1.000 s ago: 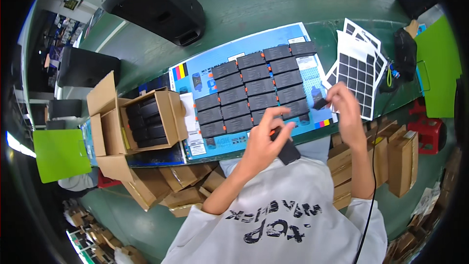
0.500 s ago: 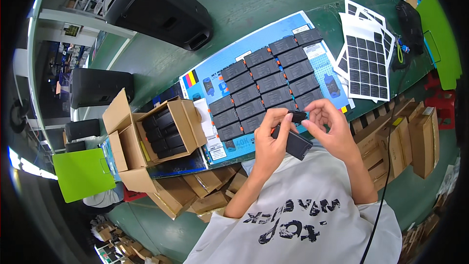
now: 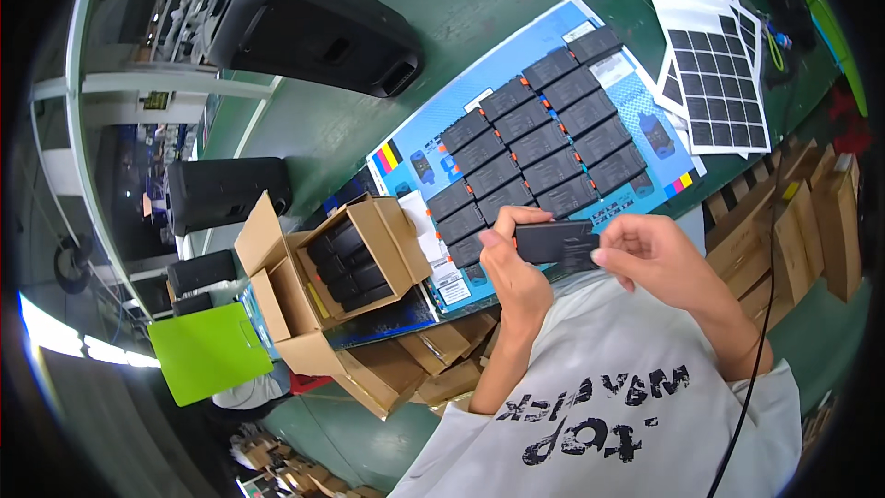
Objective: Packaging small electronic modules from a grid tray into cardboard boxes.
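My left grip (image 3: pixel 518 267) is pinching the black block (image 3: pixel 551 243); my right grip (image 3: pixel 656 258), I can't tell — uneven pressing could be twisting it free.

The premises present as a factory workshop of the assembly or packing kind. A green tabletop (image 3: pixel 502 14) carries near-identical black modules (image 3: pixel 539 144) in close rows, sheets of dark labels (image 3: pixel 717 74) and an open cardboard box (image 3: pixel 406 244) holding further black units. Large speaker-like cabinets (image 3: pixel 323 32) are set along it. Brown cartons (image 3: pixel 380 378) lie low by its near edge; others are piled on the green-painted floor (image 3: pixel 336 443). Pale metal framework (image 3: pixel 184 83) and crowded racking (image 3: pixel 189 5) occupy the left side.
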`<state>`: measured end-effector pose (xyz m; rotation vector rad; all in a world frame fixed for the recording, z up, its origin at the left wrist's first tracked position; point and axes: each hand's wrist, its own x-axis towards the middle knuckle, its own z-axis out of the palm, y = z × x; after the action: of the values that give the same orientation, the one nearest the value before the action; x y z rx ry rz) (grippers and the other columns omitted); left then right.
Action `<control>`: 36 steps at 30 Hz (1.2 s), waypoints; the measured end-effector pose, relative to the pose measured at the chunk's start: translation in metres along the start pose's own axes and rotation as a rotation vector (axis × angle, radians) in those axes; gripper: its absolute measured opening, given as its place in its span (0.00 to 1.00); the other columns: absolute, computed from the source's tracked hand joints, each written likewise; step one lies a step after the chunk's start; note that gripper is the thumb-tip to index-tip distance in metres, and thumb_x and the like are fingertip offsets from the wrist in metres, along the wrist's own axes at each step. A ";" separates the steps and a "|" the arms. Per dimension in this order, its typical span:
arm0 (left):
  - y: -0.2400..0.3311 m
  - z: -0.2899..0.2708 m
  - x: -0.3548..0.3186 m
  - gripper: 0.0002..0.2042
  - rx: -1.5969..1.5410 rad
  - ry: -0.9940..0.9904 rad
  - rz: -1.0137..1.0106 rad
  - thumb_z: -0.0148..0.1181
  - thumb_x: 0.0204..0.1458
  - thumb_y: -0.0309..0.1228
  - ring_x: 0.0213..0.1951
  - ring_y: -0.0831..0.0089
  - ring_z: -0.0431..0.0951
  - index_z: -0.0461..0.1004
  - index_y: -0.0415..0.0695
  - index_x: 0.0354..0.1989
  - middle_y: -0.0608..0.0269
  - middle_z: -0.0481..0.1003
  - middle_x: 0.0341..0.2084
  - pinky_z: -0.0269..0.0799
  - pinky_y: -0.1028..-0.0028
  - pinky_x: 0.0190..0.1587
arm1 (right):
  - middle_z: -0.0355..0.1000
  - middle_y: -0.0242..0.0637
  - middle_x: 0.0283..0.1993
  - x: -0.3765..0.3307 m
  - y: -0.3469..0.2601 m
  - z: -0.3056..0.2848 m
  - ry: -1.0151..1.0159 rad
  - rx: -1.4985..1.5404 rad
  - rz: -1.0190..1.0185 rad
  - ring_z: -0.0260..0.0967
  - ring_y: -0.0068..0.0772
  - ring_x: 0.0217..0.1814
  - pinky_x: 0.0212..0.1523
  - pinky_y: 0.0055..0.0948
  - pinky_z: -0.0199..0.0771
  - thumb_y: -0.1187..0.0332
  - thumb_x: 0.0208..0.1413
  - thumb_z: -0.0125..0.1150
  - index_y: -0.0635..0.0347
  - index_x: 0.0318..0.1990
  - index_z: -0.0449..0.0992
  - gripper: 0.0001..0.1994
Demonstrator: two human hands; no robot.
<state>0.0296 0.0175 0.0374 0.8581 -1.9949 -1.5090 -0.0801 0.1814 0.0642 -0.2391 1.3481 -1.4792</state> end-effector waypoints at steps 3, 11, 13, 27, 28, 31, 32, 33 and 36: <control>-0.003 0.004 -0.003 0.43 -0.053 -0.023 -0.046 0.13 0.70 0.61 0.40 0.65 0.76 0.73 0.37 0.34 0.54 0.78 0.36 0.68 0.69 0.51 | 0.73 0.27 0.27 0.007 0.001 0.009 0.007 -0.013 0.002 0.68 0.15 0.26 0.26 0.20 0.67 0.71 0.65 0.66 0.63 0.36 0.76 0.07; 0.004 0.004 -0.005 0.41 -0.030 -0.021 -0.002 0.15 0.70 0.61 0.43 0.64 0.74 0.70 0.37 0.35 0.54 0.75 0.37 0.66 0.68 0.53 | 0.73 0.28 0.27 0.014 0.006 0.015 0.058 -0.027 -0.008 0.70 0.16 0.26 0.24 0.21 0.71 0.70 0.64 0.66 0.64 0.37 0.76 0.07; 0.003 0.003 -0.007 0.40 -0.037 -0.052 -0.006 0.14 0.70 0.60 0.43 0.64 0.73 0.70 0.37 0.35 0.54 0.75 0.37 0.65 0.68 0.54 | 0.73 0.28 0.27 0.015 0.005 0.017 0.053 -0.015 -0.011 0.70 0.16 0.26 0.24 0.21 0.73 0.70 0.64 0.67 0.64 0.37 0.76 0.08; 0.006 0.009 -0.002 0.36 0.010 -0.058 0.077 0.19 0.74 0.51 0.38 0.62 0.74 0.71 0.33 0.35 0.51 0.75 0.35 0.68 0.67 0.45 | 0.75 0.29 0.29 0.012 0.008 0.015 0.099 -0.066 -0.054 0.72 0.16 0.27 0.27 0.23 0.78 0.72 0.64 0.67 0.65 0.39 0.77 0.06; 0.006 0.010 -0.002 0.36 0.026 -0.068 0.088 0.19 0.74 0.51 0.38 0.62 0.74 0.71 0.33 0.35 0.51 0.75 0.35 0.68 0.67 0.45 | 0.75 0.29 0.29 0.012 0.009 0.014 0.096 -0.065 -0.053 0.72 0.16 0.27 0.27 0.23 0.78 0.72 0.64 0.67 0.65 0.39 0.77 0.06; 0.005 0.011 -0.002 0.36 0.033 -0.073 0.092 0.19 0.74 0.51 0.38 0.62 0.75 0.71 0.33 0.35 0.51 0.75 0.35 0.69 0.68 0.45 | 0.75 0.29 0.29 0.013 0.008 0.012 0.105 -0.046 -0.034 0.72 0.16 0.27 0.28 0.22 0.79 0.71 0.64 0.67 0.66 0.39 0.77 0.07; 0.006 0.011 -0.002 0.36 0.034 -0.073 0.091 0.19 0.74 0.51 0.38 0.62 0.75 0.71 0.33 0.35 0.51 0.75 0.35 0.69 0.68 0.45 | 0.75 0.29 0.29 0.013 0.007 0.012 0.103 -0.062 -0.029 0.72 0.16 0.27 0.27 0.22 0.78 0.71 0.64 0.67 0.66 0.39 0.77 0.07; 0.007 0.011 -0.002 0.35 0.027 -0.074 0.087 0.20 0.74 0.49 0.38 0.62 0.75 0.71 0.33 0.35 0.51 0.75 0.35 0.69 0.68 0.45 | 0.75 0.28 0.29 0.013 0.006 0.012 0.104 -0.077 -0.023 0.72 0.15 0.27 0.27 0.21 0.77 0.71 0.64 0.67 0.66 0.39 0.77 0.07; 0.010 0.012 -0.001 0.32 0.053 -0.083 0.093 0.23 0.74 0.46 0.38 0.61 0.75 0.71 0.33 0.36 0.50 0.75 0.35 0.69 0.67 0.45 | 0.75 0.28 0.28 0.014 0.005 0.013 0.125 -0.116 -0.013 0.72 0.14 0.27 0.27 0.20 0.76 0.72 0.64 0.67 0.66 0.38 0.77 0.06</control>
<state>0.0198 0.0278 0.0440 0.7247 -2.1129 -1.4671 -0.0734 0.1639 0.0583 -0.2329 1.5379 -1.4487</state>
